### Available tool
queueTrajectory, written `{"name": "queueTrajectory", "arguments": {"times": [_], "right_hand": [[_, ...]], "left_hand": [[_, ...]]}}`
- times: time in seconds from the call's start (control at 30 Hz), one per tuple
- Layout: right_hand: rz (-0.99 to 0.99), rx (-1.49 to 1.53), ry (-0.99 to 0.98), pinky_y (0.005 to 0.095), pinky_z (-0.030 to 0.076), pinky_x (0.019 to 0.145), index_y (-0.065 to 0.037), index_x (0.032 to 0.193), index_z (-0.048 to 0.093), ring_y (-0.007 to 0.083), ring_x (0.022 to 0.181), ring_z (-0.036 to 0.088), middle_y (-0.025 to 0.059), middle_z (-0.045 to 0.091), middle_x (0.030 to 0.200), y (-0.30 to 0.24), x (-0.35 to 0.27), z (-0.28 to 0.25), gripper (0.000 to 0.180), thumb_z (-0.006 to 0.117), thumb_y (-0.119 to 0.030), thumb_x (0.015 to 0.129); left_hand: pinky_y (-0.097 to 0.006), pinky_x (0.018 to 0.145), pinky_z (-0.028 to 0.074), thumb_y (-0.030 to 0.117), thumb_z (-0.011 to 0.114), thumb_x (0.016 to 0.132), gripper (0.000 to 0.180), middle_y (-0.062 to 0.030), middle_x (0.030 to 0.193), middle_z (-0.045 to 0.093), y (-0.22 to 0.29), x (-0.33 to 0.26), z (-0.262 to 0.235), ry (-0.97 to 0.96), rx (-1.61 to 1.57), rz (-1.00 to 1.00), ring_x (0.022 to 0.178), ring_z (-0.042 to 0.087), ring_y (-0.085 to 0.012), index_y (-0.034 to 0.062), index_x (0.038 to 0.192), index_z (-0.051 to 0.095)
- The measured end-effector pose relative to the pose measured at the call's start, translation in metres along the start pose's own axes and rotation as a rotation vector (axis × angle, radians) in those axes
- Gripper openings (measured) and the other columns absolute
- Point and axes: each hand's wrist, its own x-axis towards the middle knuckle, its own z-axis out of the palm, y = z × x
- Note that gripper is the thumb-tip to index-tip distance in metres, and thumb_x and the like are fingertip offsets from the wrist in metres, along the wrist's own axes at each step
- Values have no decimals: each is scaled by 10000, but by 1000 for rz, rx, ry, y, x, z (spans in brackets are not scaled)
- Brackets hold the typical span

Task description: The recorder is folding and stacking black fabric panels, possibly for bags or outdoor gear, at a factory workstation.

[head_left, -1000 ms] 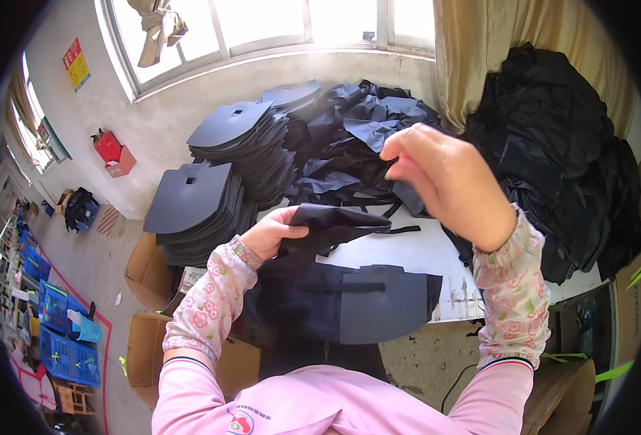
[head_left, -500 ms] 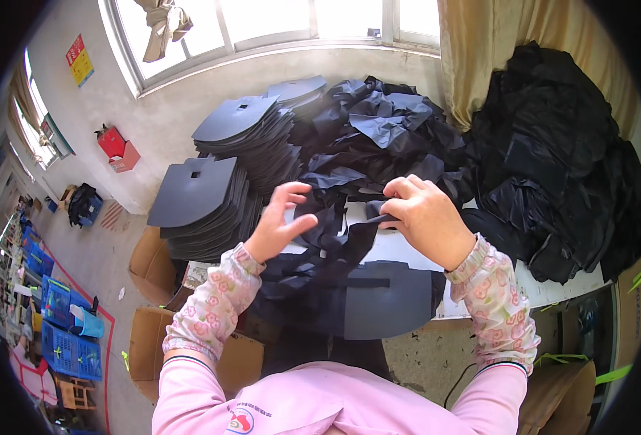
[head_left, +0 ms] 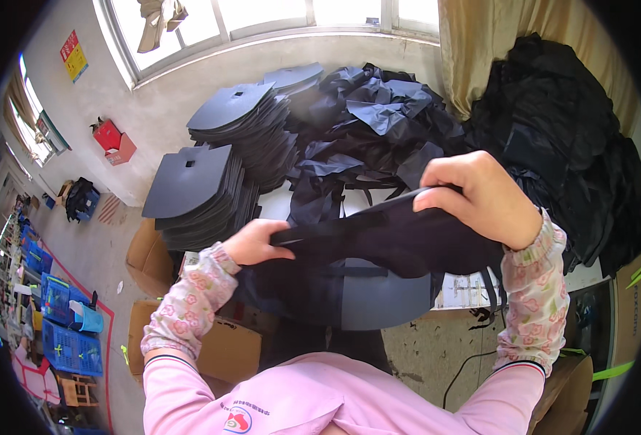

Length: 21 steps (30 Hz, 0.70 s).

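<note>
A piece of thin black fabric (head_left: 378, 235) is stretched between my two hands above the front of the table. My left hand (head_left: 257, 243) pinches its left end, with the fingers closed over the edge. Higher and to the right, my right hand (head_left: 483, 197) grips the upper edge between thumb and fingers, and the cloth hangs below it. Beneath the cloth, a dark grey flat panel (head_left: 389, 303) with a rounded front edge lies at the table's near side; its left part is covered by more black fabric.
Stacks of slotted grey panels (head_left: 190, 181) stand at the left of the white table (head_left: 454, 290). Loose black fabric (head_left: 378, 109) lies behind, under the window. A tall black fabric heap (head_left: 552, 138) fills the right. Cardboard boxes (head_left: 227, 348) stand below on the left.
My right hand has moved right and nearer, spreading the black fabric out. My left hand, open before, has come down and closed on the fabric's other end.
</note>
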Motion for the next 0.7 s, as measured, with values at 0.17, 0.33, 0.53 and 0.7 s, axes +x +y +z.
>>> {"name": "queueTrajectory", "arguments": {"times": [0.17, 0.33, 0.53, 0.7], "right_hand": [[295, 177, -151, 332, 433, 559, 18, 806, 637, 235, 557, 530, 149, 557, 637, 17, -46, 7, 221, 701, -178, 884], [283, 674, -505, 265, 490, 663, 3, 963, 654, 113, 689, 625, 75, 658, 740, 13, -92, 37, 183, 724, -150, 891], [474, 1009, -750, 252, 461, 661, 14, 994, 630, 55, 737, 551, 20, 644, 779, 25, -120, 69, 184, 695, -142, 925], [570, 501, -574, 340, 497, 694, 9, 953, 657, 212, 731, 627, 128, 679, 802, 85, -152, 142, 248, 747, -191, 839]], "left_hand": [[-345, 660, 465, 122, 836, 711, 308, -102, 741, 582, -26, -47, -42, -35, 98, -153, 685, 550, -209, 3, 870, 600], [-315, 618, 416, 60, 836, 712, 297, -20, 695, 511, -22, -97, -71, -233, -67, -244, 657, 465, -137, 20, 824, 565], [-311, 627, 418, 80, 836, 748, 321, -14, 689, 540, -10, -111, -86, -545, -164, -518, 672, 467, -114, 18, 823, 530], [-383, 640, 450, 74, 832, 708, 357, -119, 711, 606, -63, -64, -27, -350, 198, -342, 676, 584, -248, 5, 845, 510]]}}
